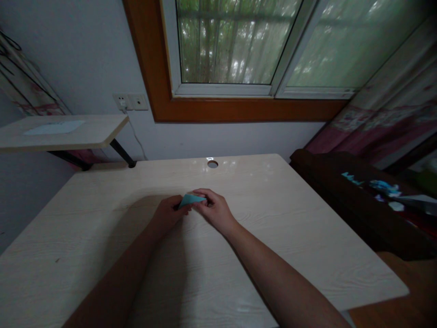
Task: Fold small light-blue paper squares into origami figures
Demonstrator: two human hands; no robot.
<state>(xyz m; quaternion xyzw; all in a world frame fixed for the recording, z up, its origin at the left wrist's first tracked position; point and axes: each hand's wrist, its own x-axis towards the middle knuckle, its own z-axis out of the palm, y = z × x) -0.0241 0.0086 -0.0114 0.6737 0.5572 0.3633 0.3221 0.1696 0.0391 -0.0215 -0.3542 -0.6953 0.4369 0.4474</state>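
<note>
A small folded piece of light blue paper (pixel 190 199) sits between both hands, just above the pale wooden table (pixel 102 255), near its middle. My left hand (pixel 168 213) pinches the paper's left side with curled fingers. My right hand (pixel 213 210) is closed over its right side, fingertips pressed on the top edge. Much of the paper is hidden by the fingers.
A round cable hole (pixel 212 163) lies at the table's far edge below a window (pixel 235 45). A raised side shelf (pixel 61 131) stands at the back left, with a wall socket (pixel 130 102) beside it. A dark bed or sofa edge (pixel 358 200) runs along the right.
</note>
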